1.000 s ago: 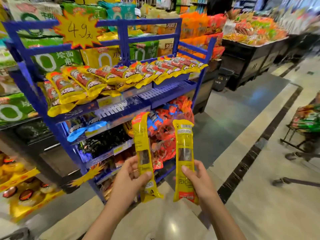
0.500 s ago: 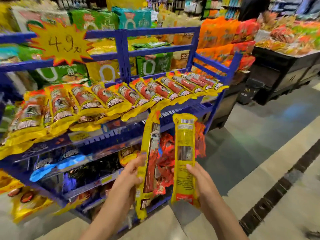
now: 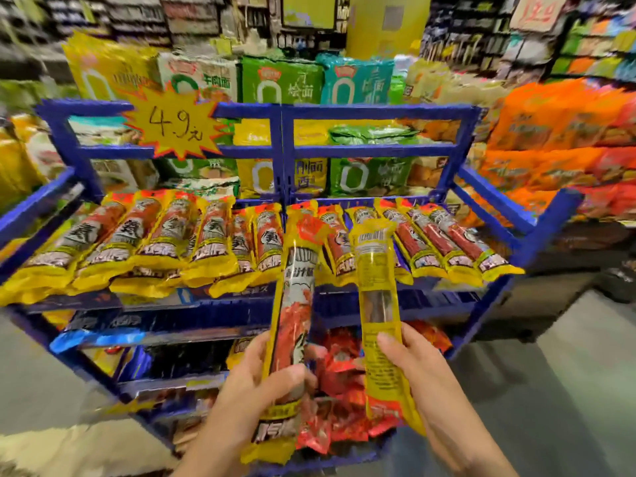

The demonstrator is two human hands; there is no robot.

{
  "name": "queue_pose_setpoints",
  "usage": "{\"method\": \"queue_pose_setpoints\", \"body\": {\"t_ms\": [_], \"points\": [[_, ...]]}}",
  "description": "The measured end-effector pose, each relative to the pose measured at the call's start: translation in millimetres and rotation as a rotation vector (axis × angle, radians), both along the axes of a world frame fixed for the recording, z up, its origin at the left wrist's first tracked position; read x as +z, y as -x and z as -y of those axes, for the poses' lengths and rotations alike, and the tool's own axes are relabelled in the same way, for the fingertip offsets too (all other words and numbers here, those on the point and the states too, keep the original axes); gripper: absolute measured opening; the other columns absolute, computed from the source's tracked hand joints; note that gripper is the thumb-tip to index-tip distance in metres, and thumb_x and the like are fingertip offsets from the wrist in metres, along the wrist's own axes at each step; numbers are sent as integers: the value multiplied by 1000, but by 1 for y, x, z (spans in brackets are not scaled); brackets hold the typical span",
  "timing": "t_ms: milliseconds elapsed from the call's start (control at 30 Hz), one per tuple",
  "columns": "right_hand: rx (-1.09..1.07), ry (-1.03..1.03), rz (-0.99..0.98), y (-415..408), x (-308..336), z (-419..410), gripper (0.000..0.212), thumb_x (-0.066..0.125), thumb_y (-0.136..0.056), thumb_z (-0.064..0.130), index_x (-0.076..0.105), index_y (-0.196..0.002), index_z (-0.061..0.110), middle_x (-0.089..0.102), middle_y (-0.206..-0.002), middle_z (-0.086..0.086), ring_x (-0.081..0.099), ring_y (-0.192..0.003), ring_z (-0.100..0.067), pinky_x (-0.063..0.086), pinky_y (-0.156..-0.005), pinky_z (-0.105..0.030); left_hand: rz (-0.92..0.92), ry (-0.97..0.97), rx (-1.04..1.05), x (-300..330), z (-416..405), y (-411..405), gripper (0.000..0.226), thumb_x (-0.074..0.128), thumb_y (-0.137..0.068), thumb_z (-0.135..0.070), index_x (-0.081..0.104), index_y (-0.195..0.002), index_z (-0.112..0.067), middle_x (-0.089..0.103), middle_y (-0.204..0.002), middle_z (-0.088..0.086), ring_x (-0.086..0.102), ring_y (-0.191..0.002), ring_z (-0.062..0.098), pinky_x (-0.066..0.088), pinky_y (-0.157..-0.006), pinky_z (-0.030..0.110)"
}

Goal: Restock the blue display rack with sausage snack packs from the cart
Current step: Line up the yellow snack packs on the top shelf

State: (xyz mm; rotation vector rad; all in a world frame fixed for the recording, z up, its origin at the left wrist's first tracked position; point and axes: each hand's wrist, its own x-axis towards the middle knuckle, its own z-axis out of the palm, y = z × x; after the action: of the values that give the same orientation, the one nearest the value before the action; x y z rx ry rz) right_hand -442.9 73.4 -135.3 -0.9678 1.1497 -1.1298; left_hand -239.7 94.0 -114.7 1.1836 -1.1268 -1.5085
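Hands clenched: left hand (image 3: pixel 251 380) grips glossy sausage pack (image 3: pixel 292 325); right hand (image 3: pixel 413 363) another long crinkly pack (image 3: pixel 377 304), rack (image 3: pixel 344 111) at twelve o'clock.

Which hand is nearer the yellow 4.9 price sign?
Left. The left hand, gripping a sausage pack face-up, sits below and slightly right of the price sign. The right hand, holding a pack back-side up, is farther right.

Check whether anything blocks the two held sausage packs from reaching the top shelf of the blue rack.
Nothing visible does. The left hand and right hand hold their packs just before the top shelf; its row of packs is nearly full, with little bare space.
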Motion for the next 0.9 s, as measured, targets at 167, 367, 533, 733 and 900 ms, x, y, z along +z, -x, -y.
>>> {"method": "queue_pose_setpoints", "body": {"t_ms": [167,367,533,733,900], "points": [[56,20,-65,7,9,26,49,80,-54,55,69,-92,27,74,-93,-8,70,-82,-26,53,-71,-37,-86,0,192,29,14,-3,65,74,-47,-38,64,-109,-19,75,-92,5,72,-80,21,55,-73,38],[97,35,-66,-1,24,39,44,62,-68,38,62,-106,16,74,-96,-1,72,-84,-23,56,-76,-41,139,159,256,71,58,-26,31,74,-65,-34,71,-94,-25,74,-93,2,70,-86,16,50,-86,40],[89,12,-60,-7,32,42,46,63,-68,35,62,-109,12,74,-95,-3,72,-83,-24,54,-76,-42,504,214,387,88,109,-27,29,63,-86,-34,56,-110,-19,61,-97,-5,58,-87,9,41,-64,21],[99,13,-89,-10,42,41,54,64,-68,38,59,-115,13,74,-97,-3,72,-84,-23,50,-93,-51,819,180,365,79,150,-18,34,51,-91,-26,36,-62,-17,35,-61,-1,41,-56,20,28,-53,27],[92,14,-86,-12,44,45,64,75,-67,40,56,-122,12,73,-101,-5,72,-85,-24,48,-96,-53,1007,165,352,68,158,-6,36,45,-96,-27,34,-64,-14,39,-62,3,36,-54,17,23,-47,31]]}}
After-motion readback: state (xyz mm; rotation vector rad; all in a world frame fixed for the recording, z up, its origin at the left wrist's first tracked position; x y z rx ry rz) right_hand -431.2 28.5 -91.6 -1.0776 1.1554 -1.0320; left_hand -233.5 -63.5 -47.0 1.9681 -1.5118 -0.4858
